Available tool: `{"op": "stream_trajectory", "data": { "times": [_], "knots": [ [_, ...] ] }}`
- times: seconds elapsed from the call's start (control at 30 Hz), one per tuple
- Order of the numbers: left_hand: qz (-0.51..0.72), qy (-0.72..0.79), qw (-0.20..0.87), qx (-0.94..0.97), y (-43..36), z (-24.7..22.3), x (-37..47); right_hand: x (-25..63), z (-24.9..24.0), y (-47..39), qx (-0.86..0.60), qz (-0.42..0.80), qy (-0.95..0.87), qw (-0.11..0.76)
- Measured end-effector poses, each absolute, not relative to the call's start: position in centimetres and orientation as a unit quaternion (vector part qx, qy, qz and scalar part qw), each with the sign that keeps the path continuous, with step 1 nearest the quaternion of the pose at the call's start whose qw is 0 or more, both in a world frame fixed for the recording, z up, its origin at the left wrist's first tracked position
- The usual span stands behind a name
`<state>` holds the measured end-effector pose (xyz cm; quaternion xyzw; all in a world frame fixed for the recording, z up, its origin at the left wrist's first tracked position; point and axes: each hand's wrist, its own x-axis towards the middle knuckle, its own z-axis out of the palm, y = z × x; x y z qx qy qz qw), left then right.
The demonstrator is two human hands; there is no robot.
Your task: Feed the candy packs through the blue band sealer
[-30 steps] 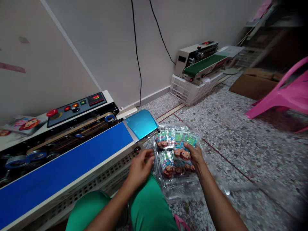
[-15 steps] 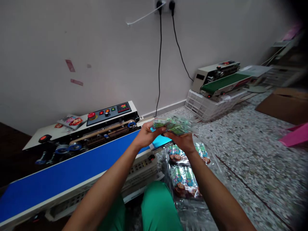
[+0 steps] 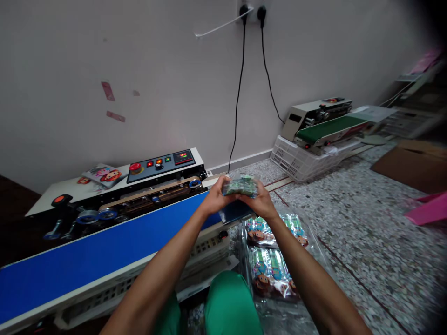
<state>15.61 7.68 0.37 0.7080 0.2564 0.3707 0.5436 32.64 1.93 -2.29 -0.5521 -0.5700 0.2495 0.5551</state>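
Both hands hold a small bundle of shiny green printed packets (image 3: 240,185) over the right end of the blue conveyor belt (image 3: 139,239). My left hand (image 3: 217,197) is closed on its left side, and my right hand (image 3: 260,201) on its right side. What exactly the packets contain is too blurred to make out. Beneath my hands a dark flat plate (image 3: 235,212) adjoins the belt's end. Below my right forearm, clear-wrapped packs with printed cartoon figures (image 3: 268,270) lie in a transparent plastic bag (image 3: 316,251) on the floor.
Behind the belt stands a sealing machine (image 3: 160,165) with lit buttons and a red knob. A second machine with a green belt (image 3: 331,130) rests on a white plastic crate (image 3: 291,160). A cardboard box (image 3: 408,163) and a pink item (image 3: 429,202) are at the right.
The bundle, spread wide and blurred before, is now more compact and upright between my hands. My right hand has moved left and turned to grip the bundle's side. The view has shifted slightly.
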Motion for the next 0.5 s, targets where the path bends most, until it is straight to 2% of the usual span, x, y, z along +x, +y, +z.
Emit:
{"op": "stream_trajectory", "data": {
  "times": [0.13, 0.3, 0.5],
  "knots": [
    [0.337, 0.254, 0.554, 0.718, 7.4, -0.3, 15.5, 32.1, -2.6, 1.4, -0.553, 0.270, -0.598, 0.514],
    [0.379, 0.242, 0.519, 0.726, 7.5, 0.4, 15.7, 32.0, -1.5, 1.4, -0.538, 0.237, -0.604, 0.538],
    [0.369, 0.258, 0.578, 0.680, 6.7, 0.3, 15.1, 31.2, -1.8, 1.1, -0.573, 0.238, -0.632, 0.464]
  ]
}}
